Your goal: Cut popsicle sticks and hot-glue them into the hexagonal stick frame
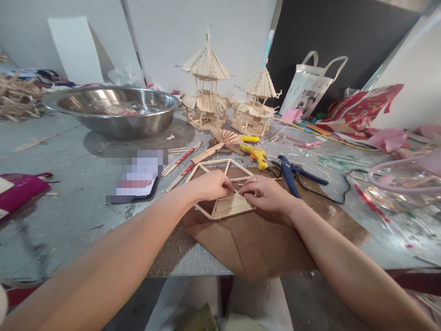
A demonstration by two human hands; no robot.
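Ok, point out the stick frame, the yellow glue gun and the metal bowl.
Stick frame (231, 207): head view, its filled panel.
Yellow glue gun (257, 154): head view, its body.
Metal bowl (128, 126): head view, outer wall.

I can't make out a single word with certainty from here. The white bag (299, 89) with loop handles, leaning at the back of the table (79, 158), carries bold dark characters across its front, but they sit slanted and too small to read, and a patch below them is masked by blocks. The crumpled red bag (367, 108) to its right has pale printing, broken up by the folds, that I can't decipher. The phone (139, 177) lies with its screen lit, yet whatever it shows is blocked out into squares.
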